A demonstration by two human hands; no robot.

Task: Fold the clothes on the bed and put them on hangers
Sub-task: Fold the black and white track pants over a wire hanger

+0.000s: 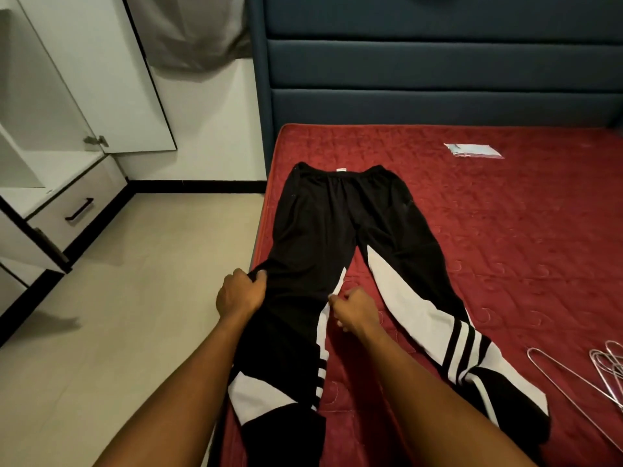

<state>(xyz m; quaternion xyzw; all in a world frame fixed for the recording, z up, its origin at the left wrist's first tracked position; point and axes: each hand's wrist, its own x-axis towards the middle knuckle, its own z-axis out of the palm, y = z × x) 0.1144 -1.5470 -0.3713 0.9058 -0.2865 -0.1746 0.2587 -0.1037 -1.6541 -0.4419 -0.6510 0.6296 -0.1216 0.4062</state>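
Black track trousers [333, 224] with white panels and black stripes lie spread flat on the red mattress [505, 230], waistband toward the headboard, legs pointing at me. My left hand [240, 293] grips the outer edge of the left leg at about knee height, near the bed's left edge. My right hand [354, 310] pinches the inner edge of that same leg, between the two legs. Several thin metal wire hangers [603, 369] lie on the mattress at the far right, apart from the trousers.
A dark blue padded headboard [438, 79] stands at the back. A small clear plastic packet [473, 151] lies on the mattress near it. A white wardrobe [50, 129] with an open door and drawers stands left, across a strip of beige tiled floor [135, 298].
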